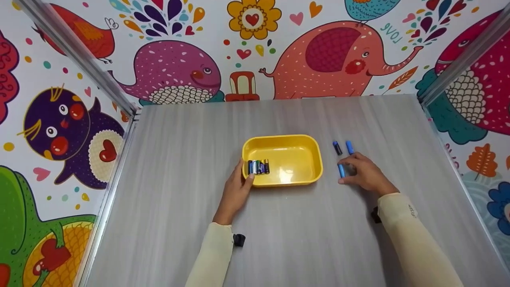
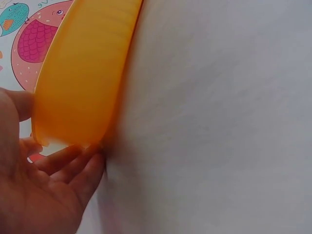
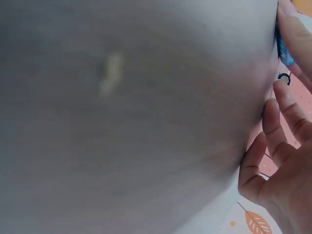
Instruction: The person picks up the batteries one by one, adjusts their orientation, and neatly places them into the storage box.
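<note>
A yellow plastic tray (image 1: pixel 295 159) stands on the table, and my left hand (image 1: pixel 236 191) grips its left end, thumb at the rim. In the left wrist view the fingers of the left hand (image 2: pixel 53 185) curl under the tray's end wall (image 2: pixel 80 83). Several batteries (image 1: pixel 259 167) lie side by side in the tray's left part. To the right of the tray, my right hand (image 1: pixel 364 173) pinches a light blue battery (image 1: pixel 341 170) between thumb and index finger, close over the table. The right wrist view shows part of this blue battery (image 3: pixel 283 51) beside the fingers.
Behind the right hand lie a dark battery with a blue end (image 1: pixel 337 148) and another blue battery (image 1: pixel 350 147). The grey wood-grain table (image 1: pixel 191 159) is bordered by walls with cartoon animals (image 1: pixel 326 63) and metal corner posts (image 1: pixel 458 59).
</note>
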### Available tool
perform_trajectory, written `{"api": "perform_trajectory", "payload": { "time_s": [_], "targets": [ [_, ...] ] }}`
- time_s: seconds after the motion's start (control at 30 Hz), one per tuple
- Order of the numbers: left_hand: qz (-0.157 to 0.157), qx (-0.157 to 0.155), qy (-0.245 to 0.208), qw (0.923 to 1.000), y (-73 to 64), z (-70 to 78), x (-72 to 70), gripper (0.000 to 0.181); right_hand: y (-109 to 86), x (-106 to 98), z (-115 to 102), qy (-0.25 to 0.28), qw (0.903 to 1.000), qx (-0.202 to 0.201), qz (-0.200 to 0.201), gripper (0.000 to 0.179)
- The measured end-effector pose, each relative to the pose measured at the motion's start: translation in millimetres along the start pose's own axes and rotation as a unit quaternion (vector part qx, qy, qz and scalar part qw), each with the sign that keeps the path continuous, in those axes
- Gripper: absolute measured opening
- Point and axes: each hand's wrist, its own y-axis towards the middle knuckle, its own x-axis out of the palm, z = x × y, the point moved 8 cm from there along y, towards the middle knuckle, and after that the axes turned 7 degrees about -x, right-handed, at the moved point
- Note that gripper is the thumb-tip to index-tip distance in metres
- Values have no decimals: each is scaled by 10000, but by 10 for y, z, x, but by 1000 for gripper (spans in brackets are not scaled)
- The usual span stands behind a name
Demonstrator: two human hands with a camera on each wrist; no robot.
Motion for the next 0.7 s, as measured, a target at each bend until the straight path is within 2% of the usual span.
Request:
{"api": "perform_trajectory", "payload": {
  "time_s": [0.23, 0.5, 0.7],
  "targets": [
    [-13, -43, 72, 10000, 10, -16, 6, 73, -31, -3, -88, -7, 9990, -310, 333, 55],
    [46, 88, 66, 9999, 5, 6, -6, 73, -20, -80, -236, 186, 9948, -594, 809, 59],
    [38, 118, -4, 9999, 0, 5, -5, 73, 4, -147, -359, 395, 9924, -637, 980, 61]
  ]
}}
